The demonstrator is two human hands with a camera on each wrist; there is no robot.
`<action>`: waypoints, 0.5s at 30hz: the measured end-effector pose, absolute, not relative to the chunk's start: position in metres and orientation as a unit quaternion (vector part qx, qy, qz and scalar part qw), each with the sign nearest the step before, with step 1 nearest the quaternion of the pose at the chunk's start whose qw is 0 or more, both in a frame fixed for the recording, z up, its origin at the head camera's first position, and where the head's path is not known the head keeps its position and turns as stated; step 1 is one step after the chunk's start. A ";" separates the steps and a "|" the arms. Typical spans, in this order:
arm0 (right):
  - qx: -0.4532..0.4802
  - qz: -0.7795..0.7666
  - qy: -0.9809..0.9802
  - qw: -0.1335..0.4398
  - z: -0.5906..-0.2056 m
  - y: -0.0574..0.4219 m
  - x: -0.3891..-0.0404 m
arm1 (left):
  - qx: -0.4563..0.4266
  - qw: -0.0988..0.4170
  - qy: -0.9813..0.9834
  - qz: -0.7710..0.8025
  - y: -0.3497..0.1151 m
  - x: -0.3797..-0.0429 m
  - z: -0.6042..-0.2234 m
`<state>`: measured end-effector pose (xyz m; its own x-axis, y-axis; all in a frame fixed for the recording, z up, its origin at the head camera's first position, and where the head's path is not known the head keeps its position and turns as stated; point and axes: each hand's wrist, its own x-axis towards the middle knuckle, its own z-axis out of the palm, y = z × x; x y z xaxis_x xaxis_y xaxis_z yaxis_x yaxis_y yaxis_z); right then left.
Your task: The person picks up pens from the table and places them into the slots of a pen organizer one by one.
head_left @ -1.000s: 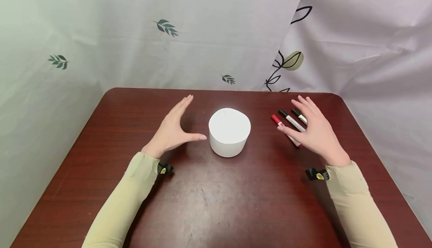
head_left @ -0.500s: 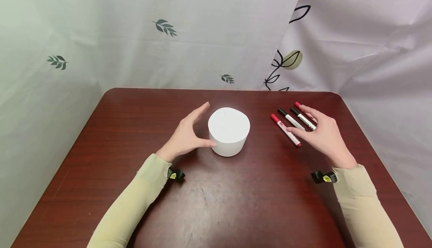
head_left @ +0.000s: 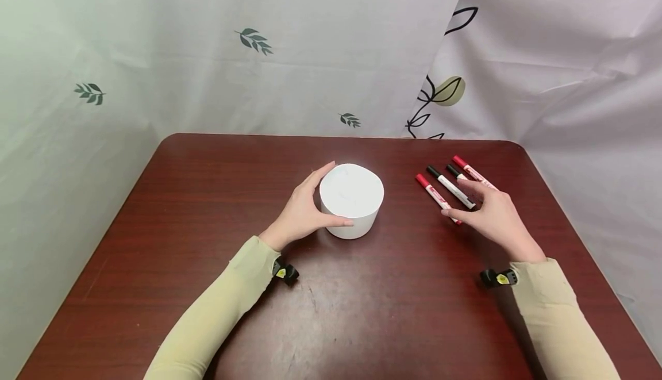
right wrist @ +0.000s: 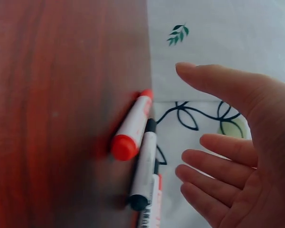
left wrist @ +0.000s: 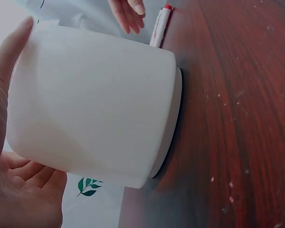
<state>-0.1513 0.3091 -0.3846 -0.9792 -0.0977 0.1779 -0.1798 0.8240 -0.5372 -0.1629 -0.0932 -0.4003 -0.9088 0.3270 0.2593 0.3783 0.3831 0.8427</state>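
White container (head_left: 351, 196) stood upright on table (head_left: 372, 311), left of four markers (head_left: 451, 187). Left hand (head_left: 302, 213) spread around its near and far sides, thumb and fingers apart, seemingly so body can be steadied; firm contact cannot be told. Right hand (head_left: 493, 216) held over markers, thumb and fingers apart, nothing gripped. Markers laid side by side, caps pointed away, perhaps for easy reach. Container plainly finished: smooth, matt-looking, base narrowed; top washed out by glare, inside unreadable.
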 end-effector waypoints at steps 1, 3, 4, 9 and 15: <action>0.076 0.287 -0.952 0.070 -0.387 0.310 -0.151 | -0.208 0.023 -0.833 -0.513 -0.093 -0.163 -0.400; 0.083 0.284 -0.953 0.068 -0.391 0.312 -0.152 | -0.203 0.020 -0.835 -0.511 -0.093 -0.163 -0.400; 0.085 0.285 -0.952 0.068 -0.393 0.313 -0.152 | -0.202 0.019 -0.836 -0.510 -0.094 -0.163 -0.400; 0.093 0.303 -0.946 0.064 -0.403 0.315 -0.155 | -0.197 0.011 -0.841 -0.504 -0.095 -0.163 -0.398; 0.094 0.296 -0.949 0.054 -0.410 0.312 -0.158 | -0.196 0.005 -0.844 -0.499 -0.096 -0.164 -0.397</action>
